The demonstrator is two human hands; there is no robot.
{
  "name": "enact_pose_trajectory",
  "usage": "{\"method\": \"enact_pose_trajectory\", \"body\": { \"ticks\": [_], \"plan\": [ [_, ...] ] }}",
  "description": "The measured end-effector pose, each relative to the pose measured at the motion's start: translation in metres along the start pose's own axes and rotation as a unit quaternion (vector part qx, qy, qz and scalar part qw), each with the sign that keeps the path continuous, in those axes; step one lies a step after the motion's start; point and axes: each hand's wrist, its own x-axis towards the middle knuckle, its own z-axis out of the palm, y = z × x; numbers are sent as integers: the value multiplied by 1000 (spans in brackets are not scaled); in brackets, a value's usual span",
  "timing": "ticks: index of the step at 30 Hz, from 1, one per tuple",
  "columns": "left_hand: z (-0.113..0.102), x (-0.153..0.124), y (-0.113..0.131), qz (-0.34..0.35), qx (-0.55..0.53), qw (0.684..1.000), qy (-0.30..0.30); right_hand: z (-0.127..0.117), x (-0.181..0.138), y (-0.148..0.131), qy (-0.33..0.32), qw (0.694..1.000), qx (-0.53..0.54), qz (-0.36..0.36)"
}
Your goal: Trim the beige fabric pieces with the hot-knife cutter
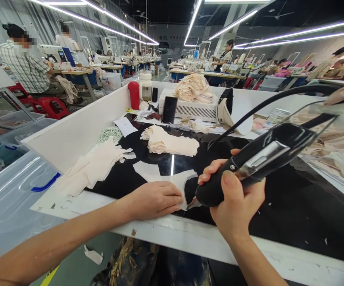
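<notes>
My left hand [155, 200] lies flat on a white cut piece [176, 178] near the front edge of the black tabletop, fingers stretched out together. My right hand [234, 202] is wrapped round a black corded hand tool [258, 155] with a silver panel and a rounded lower end. It is tilted, with that end by the piece's right edge; its working tip is mostly hidden. Beyond my hands sits a stack of cream fabric pieces [172, 141]. Further left, more pale cut pieces [100, 165] lie fanned out in a pile.
A low white wall [79, 127] borders the table. At the back are a red bottle [134, 95], a phone [169, 110] and a white vented box [195, 108] bearing fabric. A black cord [267, 97] arches on the right. Clear plastic bins [14, 214] stand left; co-workers sit beyond.
</notes>
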Motion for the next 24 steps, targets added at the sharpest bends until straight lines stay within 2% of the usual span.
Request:
{"method": "enact_pose_trajectory", "body": {
  "ticks": [3, 8, 12, 17, 24],
  "plan": [
    [-7, -2, 4, 5, -6, 1000, -19, -3, 7, -4, 3, 1000, -1, -7],
    [-26, -9, 13, 4, -65, 996, -67, -14, 33, -4, 57, 997, -8, -47],
    [-32, -3, 12, -15, -52, 997, -51, -23, 49, 6, 65, 995, -16, -75],
    [-17, 21, 1, -16, 29, 999, -32, -22, 54, 21, 41, 996, -13, -73],
    [8, 44, -13, 0, 90, 994, -65, -17, 54, 31, 25, 998, -18, -63]
  ]
}}
